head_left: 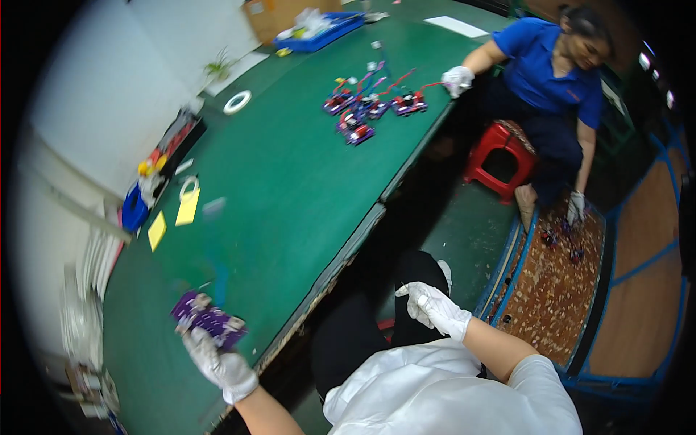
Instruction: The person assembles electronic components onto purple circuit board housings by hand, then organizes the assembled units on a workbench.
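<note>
My left hand, in a white glove, is at the near left of the green table. Its fingers are closed on the edge of a purple circuit board with pale parts on it, slightly blurred. My right hand, gloved as well, hangs over my lap, off the table. Its fingers are drawn together around its tip, and whatever they may hold is too small to make out. Farther up the table lies a cluster of purple circuit boards with red parts and coloured wires.
A co-worker in a blue shirt sits by a red stool, one gloved hand at the table edge, the other over a wooden board. Tape rolls, yellow notes and a blue tray lie about the green table.
</note>
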A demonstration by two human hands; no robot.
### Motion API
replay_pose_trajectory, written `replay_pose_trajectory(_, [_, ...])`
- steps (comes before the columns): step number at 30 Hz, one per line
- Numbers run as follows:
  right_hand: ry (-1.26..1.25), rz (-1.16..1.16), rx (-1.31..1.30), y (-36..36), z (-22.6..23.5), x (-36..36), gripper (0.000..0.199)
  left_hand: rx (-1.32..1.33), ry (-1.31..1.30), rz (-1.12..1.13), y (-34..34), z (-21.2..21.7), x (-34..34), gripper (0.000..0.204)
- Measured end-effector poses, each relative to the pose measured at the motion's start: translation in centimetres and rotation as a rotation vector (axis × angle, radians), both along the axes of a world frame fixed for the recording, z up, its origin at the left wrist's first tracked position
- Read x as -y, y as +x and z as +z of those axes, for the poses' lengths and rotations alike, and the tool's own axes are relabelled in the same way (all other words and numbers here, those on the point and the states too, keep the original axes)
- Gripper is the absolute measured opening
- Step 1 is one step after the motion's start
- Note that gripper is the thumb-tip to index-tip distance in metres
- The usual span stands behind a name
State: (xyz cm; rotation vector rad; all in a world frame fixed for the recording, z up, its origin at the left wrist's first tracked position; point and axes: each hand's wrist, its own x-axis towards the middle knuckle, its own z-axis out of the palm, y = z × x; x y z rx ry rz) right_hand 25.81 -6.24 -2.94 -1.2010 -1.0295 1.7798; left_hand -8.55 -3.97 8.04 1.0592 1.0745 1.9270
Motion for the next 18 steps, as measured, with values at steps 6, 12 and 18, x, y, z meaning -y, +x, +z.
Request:
replay_pose_trajectory(6, [-0.179,-0.188,0.064,3.4,-1.9,-0.3,0.031,-1.196,-0.038,1.007,-10.6,-5.9,-5.0,0.024])
replay_pose_trajectory(12, [-0.238,-0.314,0.179,6.9,-6.4,-0.6,0.041,-1.648,-0.482,0.553,-0.8,-4.9,-3.0,0.043])
replay_pose_trajectory(18, [-0.060,-0.566,0.617,11.9,-14.2,3.8,0.054,-1.796,-0.435,0.233,2.1,-9.0,-5.3,0.046])
